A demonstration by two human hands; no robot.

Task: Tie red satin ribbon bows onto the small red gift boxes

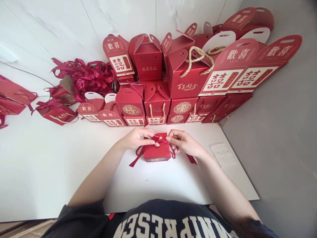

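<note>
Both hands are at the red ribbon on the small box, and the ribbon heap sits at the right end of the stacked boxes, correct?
Not quite: the head view shows the ribbon heap at the left end of the stacked boxes. The left hand and right hand are indeed at the red ribbon on the small box.

The box is red, the ribbon plain crimson.

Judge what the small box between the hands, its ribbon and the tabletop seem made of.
Box: probably card, smooth red with crisp folded edges.
Ribbon: likely satin, given its sheen and thin, flat tails.
Tabletop: smooth, evenly white; perhaps laminate, but unclear.
</note>
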